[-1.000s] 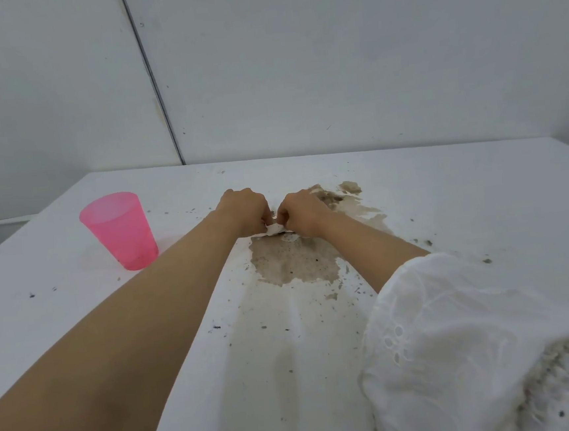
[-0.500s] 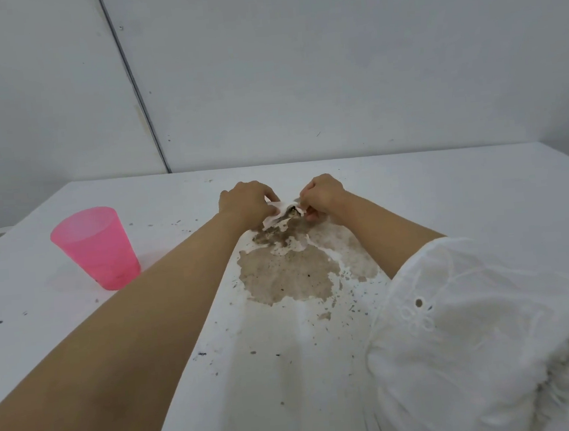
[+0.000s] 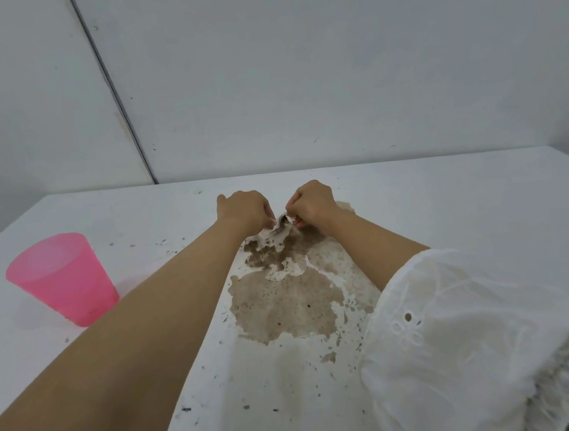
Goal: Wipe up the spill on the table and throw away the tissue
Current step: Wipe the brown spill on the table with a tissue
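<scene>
A brown spill with dark specks spreads over the middle of the white table. At its far edge lies a small wet, stained tissue. My left hand and my right hand are both closed on the tissue, one at each side, fists close together just above the table. Most of the tissue is hidden by my fingers. A pale wet smear shows behind my right hand.
A pink plastic cup stands upright at the left, beside my left forearm. Dark crumbs are scattered over the table around the spill. A grey wall rises right behind the table's far edge.
My hands have moved a little apart while holding the tissue and lifted it slightly at the spill's far edge. The view has shifted, so the cup appears further left.
</scene>
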